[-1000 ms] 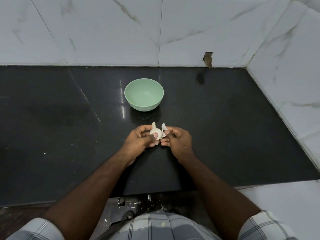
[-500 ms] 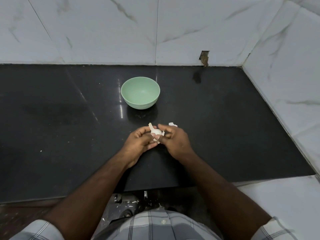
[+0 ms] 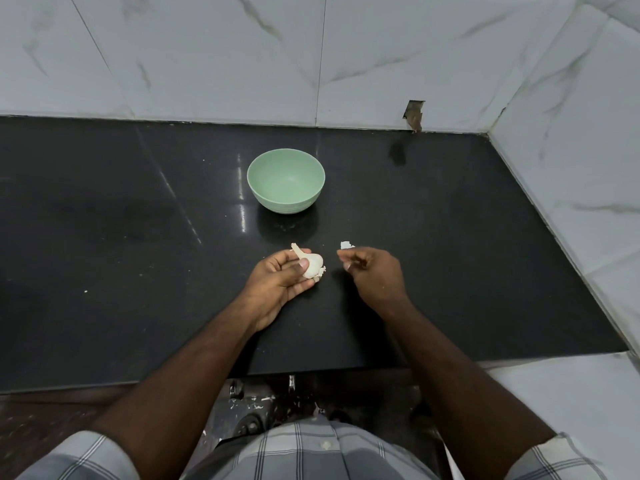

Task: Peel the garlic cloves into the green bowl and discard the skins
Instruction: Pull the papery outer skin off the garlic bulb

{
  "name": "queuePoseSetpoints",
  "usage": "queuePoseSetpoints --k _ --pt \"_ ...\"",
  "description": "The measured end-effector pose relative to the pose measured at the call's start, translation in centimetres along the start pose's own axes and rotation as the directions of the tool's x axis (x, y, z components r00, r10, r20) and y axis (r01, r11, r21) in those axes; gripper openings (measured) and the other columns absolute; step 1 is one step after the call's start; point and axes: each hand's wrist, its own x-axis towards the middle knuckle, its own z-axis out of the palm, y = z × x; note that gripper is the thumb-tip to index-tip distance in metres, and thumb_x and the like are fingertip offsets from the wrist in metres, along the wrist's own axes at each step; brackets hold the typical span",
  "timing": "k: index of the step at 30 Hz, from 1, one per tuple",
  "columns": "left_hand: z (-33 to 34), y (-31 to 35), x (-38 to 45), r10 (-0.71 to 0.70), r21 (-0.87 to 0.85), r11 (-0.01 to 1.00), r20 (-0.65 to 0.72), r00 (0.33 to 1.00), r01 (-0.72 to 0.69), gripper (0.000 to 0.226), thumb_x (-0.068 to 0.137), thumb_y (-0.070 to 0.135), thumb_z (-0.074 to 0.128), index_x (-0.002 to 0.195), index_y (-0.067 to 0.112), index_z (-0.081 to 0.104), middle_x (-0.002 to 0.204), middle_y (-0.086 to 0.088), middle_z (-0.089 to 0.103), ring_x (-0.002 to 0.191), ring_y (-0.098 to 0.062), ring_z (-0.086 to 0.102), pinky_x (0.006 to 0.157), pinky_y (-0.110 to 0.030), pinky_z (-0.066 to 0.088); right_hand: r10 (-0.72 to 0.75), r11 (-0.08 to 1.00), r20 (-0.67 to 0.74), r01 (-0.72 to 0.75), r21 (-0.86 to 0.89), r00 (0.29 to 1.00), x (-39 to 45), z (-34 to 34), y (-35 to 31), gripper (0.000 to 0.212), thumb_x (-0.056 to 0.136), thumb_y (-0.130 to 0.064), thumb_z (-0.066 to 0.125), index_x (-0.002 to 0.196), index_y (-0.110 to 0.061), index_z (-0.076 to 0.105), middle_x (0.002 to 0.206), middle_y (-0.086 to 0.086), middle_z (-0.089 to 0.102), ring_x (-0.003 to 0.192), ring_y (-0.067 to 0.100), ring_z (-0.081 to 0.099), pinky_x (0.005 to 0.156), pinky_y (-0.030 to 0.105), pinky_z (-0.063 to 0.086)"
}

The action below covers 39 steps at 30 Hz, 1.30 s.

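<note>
White marble-veined wall tiles (image 3: 207,57) rise behind and to the right of a polished black counter (image 3: 104,237), with a small chipped notch (image 3: 414,116) where the back tiles meet the stone. Both forearms reach out over the counter from checked short sleeves (image 3: 311,452).

The left hand (image 3: 280,282) lies palm up, fingers curled round a garlic bulb (image 3: 311,266), with the thumb pressed across its near side. The bulb's dry stalk points up and away to the left, and a ragged flap of loose skin sticks out at its lower right, by the fingertips.

The right hand (image 3: 372,271) sits just to the right of the left one, apart from it and not touching the bulb. Its fingers are curled in toward the thumb; whether they pinch a scrap of skin I cannot tell (something pale shows at the fingertips, too small to make out). Just beyond those fingertips a white piece of garlic skin (image 3: 346,244) shows against the counter.

Farther out from both hands, past the left hand's fingers and a little toward the right one, stands the green bowl (image 3: 286,202), upright on the counter, its inside showing only plain green. A few pale specks dot the stone to the left of the left hand.
</note>
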Motion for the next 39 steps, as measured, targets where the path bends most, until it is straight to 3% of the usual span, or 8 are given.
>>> queuePoseSetpoints --k 3,7,10,18,22,25,32,39 --pt "-0.2 -0.1 0.0 0.012 0.019 1.000 0.029 0.999 -0.013 0.026 0.097 0.007 0.059 0.123 0.007 0.065 0.112 -0.010 0.073 0.098 -0.020 0.072 0.082 -0.025 0.058 -0.072 0.997 -0.007 0.072 0.012 0.997 -0.1 -0.3 -1.0 0.032 0.089 -0.018 0.072 0.121 -0.019 0.072 0.127 -0.006 0.067 0.116 0.002 0.059 0.094 -0.001 0.034" --pt "-0.3 -0.1 0.0 0.028 0.047 0.998 0.072 0.997 -0.031 0.025 0.098 0.006 0.058 0.122 0.005 0.066 0.110 -0.011 0.074 0.101 -0.017 0.071 0.083 -0.025 0.057 -0.099 0.995 0.246 0.100 0.010 0.964 -0.5 1.1 -2.6 0.042 0.092 -0.032 0.069 0.131 -0.017 0.064 0.118 -0.004 0.071 0.104 0.008 0.065 0.097 0.024 0.046" --pt "-0.1 -0.3 0.0 0.054 0.051 0.997 0.019 0.998 -0.055 0.020 0.097 0.006 0.060 0.115 0.003 0.067 0.107 -0.013 0.075 0.099 -0.018 0.072 0.080 -0.025 0.058 -0.158 0.983 0.230 0.129 0.134 0.960 -0.6 1.7 -2.8 0.023 0.091 -0.027 0.071 0.114 -0.023 0.074 0.091 -0.006 0.076 0.083 0.004 0.068 0.085 0.029 0.051" --pt "-0.6 -0.4 0.2 0.048 0.006 0.999 0.082 0.995 -0.049 0.033 0.095 -0.005 0.057 0.125 0.004 0.065 0.112 -0.015 0.074 0.106 -0.020 0.070 0.084 -0.025 0.057 0.111 0.910 0.111 -0.145 0.389 0.988 -0.6 3.2 -2.0 0.024 0.078 -0.012 0.083 0.101 -0.010 0.078 0.091 0.002 0.077 0.087 0.014 0.072 0.087 0.032 0.058" --pt "-0.3 -0.6 0.3 0.086 0.046 0.995 0.042 0.995 -0.088 0.026 0.093 -0.006 0.059 0.114 0.007 0.067 0.099 -0.009 0.077 0.095 -0.019 0.072 0.080 -0.025 0.059 0.182 0.803 0.179 -0.252 0.541 0.967 -0.4 2.5 -3.0 0.005 0.084 -0.001 0.074 0.086 -0.005 0.076 0.078 0.005 0.074 0.074 0.018 0.069 0.074 0.033 0.057" --pt "-0.3 -0.7 0.3 0.101 0.054 0.993 0.009 0.995 -0.101 0.018 0.092 -0.005 0.062 0.109 0.001 0.065 0.095 -0.012 0.075 0.090 -0.022 0.071 0.077 -0.026 0.059 0.154 0.818 0.283 -0.283 0.501 0.947 0.0 1.8 -3.3 0.014 0.091 -0.007 0.068 0.087 -0.020 0.074 0.077 -0.004 0.074 0.072 0.012 0.068 0.065 0.029 0.056" --pt "0.1 -0.5 -0.2 0.129 0.138 0.981 0.058 0.990 -0.136 0.038 0.084 -0.006 0.071 0.121 0.001 0.066 0.114 -0.023 0.071 0.103 -0.030 0.070 0.097 -0.036 0.056 0.138 0.893 0.048 -0.145 0.427 0.989 0.1 2.9 -2.7 0.016 0.082 -0.011 0.078 0.068 -0.018 0.074 0.066 0.008 0.070 0.059 0.013 0.062 0.062 0.032 0.053" --pt "-0.3 -0.1 -0.2 0.052 0.007 0.999 0.017 0.999 -0.052 0.038 0.089 -0.005 0.066 0.126 -0.007 0.059 0.114 -0.025 0.069 0.101 -0.031 0.071 0.080 -0.027 0.060 0.035 0.903 0.024 -0.042 0.429 0.999 0.0 2.8 -2.2 0.013 0.082 -0.012 0.079 0.071 -0.015 0.073 0.061 0.001 0.066 0.053 0.006 0.057 0.056 0.022 0.047"
